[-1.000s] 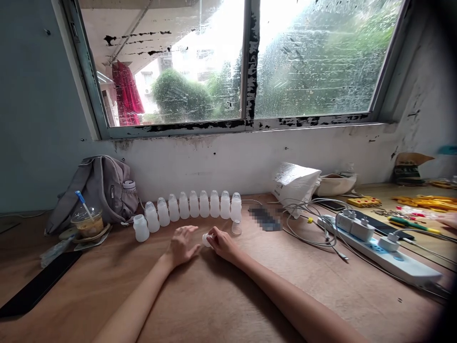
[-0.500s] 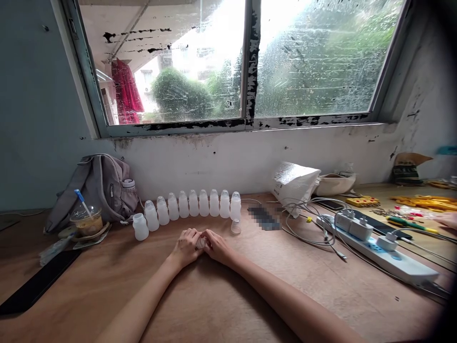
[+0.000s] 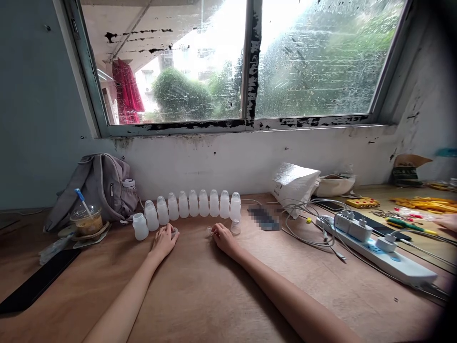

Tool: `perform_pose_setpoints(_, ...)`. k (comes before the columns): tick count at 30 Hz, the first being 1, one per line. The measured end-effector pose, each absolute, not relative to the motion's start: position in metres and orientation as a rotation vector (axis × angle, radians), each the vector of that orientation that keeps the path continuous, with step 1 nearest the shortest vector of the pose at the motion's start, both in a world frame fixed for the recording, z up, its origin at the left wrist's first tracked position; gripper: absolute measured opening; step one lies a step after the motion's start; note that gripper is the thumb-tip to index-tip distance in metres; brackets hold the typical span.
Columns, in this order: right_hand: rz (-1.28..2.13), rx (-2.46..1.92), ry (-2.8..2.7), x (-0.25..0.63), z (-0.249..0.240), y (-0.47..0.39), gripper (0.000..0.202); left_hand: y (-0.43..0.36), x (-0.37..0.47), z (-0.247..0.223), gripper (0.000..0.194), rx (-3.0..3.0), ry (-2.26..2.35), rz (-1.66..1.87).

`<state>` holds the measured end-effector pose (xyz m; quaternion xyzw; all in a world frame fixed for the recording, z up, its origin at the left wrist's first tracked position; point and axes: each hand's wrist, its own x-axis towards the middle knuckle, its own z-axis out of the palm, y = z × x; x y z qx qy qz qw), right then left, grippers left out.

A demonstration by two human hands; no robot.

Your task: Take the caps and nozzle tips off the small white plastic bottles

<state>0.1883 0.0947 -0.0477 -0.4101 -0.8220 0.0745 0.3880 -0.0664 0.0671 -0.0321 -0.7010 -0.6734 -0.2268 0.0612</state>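
Observation:
My left hand [image 3: 165, 242] has its fingers curled over a clear, rounded cap-like piece [image 3: 174, 232] low on the table; most of it is hidden. Between the fingertips of my right hand [image 3: 224, 239] is a small clear ring-like piece [image 3: 209, 230], too small to make out fully. Behind both hands, capped frosted baby bottles [image 3: 203, 204] stand upright in a curved row. The leftmost bottle [image 3: 140, 227] is uncapped and nearest my left hand. A small clear bottle part [image 3: 235, 227] sits in front of the rightmost bottle [image 3: 235, 206], just beyond my right hand.
At left are a grey backpack [image 3: 103, 186], an iced drink cup [image 3: 86, 220] and a black flat object [image 3: 39, 283]. At right lie cables, a white power strip [image 3: 385, 252], a foil-like bag [image 3: 296, 186] and a green screwdriver [image 3: 410, 225]. Another person's hand [image 3: 448, 221] shows at the right edge.
My hands, together over a clear piece before, have moved apart. The left went leftward with the cap-like piece; the right shifted slightly right with the small ring-like piece.

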Motion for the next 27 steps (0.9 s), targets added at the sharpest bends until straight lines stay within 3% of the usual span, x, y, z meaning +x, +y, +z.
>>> perform_pose_setpoints(7, 0.176, -0.983, -2.217, 0.188, -0.050, 0.092, 0.050, 0.063, -0.062, -0.029, 0.016, -2.109, -1.995, -0.670)
perform_pose_setpoints(17, -0.022, -1.076, -2.304, 0.185, -0.041, 0.079, 0.031, 0.064, -0.063, -0.030, 0.017, -2.060, -1.953, -0.695)
perform_pose_setpoints(27, 0.099, -0.997, -2.323, 0.187, -0.048, 0.086, 0.040, 0.067, -0.064, -0.028, 0.025, -2.005, -1.889, -0.769)
